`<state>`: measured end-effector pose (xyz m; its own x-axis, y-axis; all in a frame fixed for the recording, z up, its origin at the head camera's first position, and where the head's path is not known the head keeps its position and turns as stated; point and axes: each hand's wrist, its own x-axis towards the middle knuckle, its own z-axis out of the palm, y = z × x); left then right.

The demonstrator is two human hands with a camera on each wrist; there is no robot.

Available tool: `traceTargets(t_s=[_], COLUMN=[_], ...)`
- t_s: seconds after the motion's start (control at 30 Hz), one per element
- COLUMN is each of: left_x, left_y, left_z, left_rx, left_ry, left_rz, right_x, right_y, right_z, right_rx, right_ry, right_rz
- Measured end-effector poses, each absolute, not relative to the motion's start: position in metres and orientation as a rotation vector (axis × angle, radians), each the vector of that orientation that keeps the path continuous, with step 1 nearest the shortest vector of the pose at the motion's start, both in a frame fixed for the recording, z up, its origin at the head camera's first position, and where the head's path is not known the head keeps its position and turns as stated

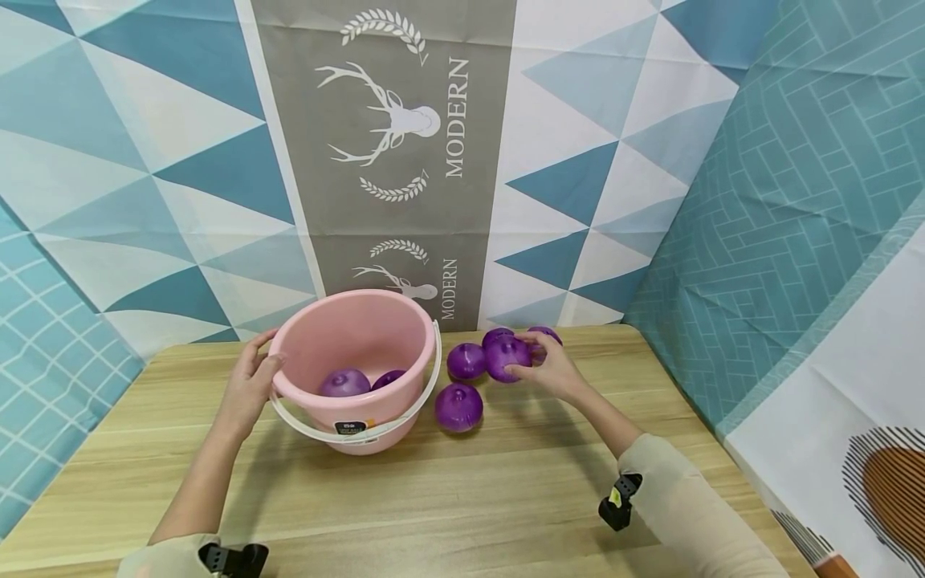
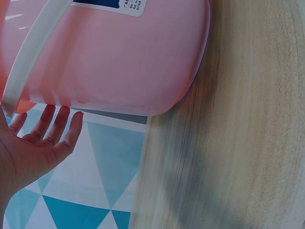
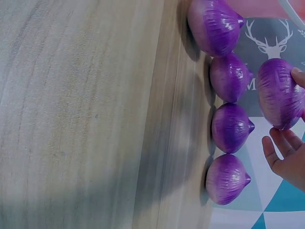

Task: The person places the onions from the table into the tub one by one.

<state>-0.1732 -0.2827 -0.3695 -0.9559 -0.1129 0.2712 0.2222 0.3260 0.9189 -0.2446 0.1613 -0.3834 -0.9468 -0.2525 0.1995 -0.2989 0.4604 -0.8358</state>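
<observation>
A pink bucket with a white handle stands at the left of the table. My left hand grips its left rim, thumb over the edge and fingers along the outside wall. Inside lie a pale purple onion and a darker onion. Right of the bucket, my right hand holds a shiny purple onion between thumb and fingers. The right wrist view has this onion raised off the tabletop, beside a row of several onions resting on the wood.
The wooden table ends at the back against a patterned cloth with blue triangles. A teal cloth hangs along the right side. One onion sits nearest the front, close to the bucket.
</observation>
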Motion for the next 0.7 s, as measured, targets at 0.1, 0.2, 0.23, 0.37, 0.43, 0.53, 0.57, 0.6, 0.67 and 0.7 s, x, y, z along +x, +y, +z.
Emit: traceTargets(t_s=[0.1,0.2,0.23,0.37,0.43,0.53,0.57,0.6,0.67,0.7], left_x=[-0.174,-0.174,-0.174,-0.174,-0.174,-0.174,-0.173,-0.173,-0.173,-0.173], left_y=[-0.283,-0.282,-0.282,-0.282,-0.282,-0.282,-0.282,-0.282,-0.282,-0.282], left_z=[-0.369,-0.370,-0.370,-0.370,-0.370,-0.370,-0.370,-0.370,-0.370,-0.370], left_rx=[-0.102,-0.106,-0.107,-0.107,-0.108,-0.110,-0.110,-0.111,-0.115,-0.116], left_ry=[-2.309,-2.304,-2.303,-2.300,-2.298,-2.295,-2.294,-2.293,-2.290,-2.288], left_rz=[-1.670,-1.673,-1.674,-1.674,-1.677,-1.680,-1.680,-1.680,-1.683,-1.685], right_x=[-0.245,-0.244,-0.244,-0.244,-0.243,-0.242,-0.243,-0.243,-0.243,-0.243], right_y=[0.161,0.160,0.160,0.158,0.156,0.155,0.154,0.154,0.153,0.153], right_z=[-0.382,-0.379,-0.378,-0.374,-0.371,-0.368,-0.367,-0.365,-0.363,-0.362], right_rx=[0.508,0.518,0.519,0.519,0.508,0.510,0.512,0.514,0.519,0.518], right_ry=[-2.644,-2.651,-2.654,-2.655,-2.658,-2.663,-2.663,-2.664,-2.664,-2.666], right_rz=[1.522,1.489,1.477,1.443,1.441,1.442,1.444,1.445,1.457,1.459])
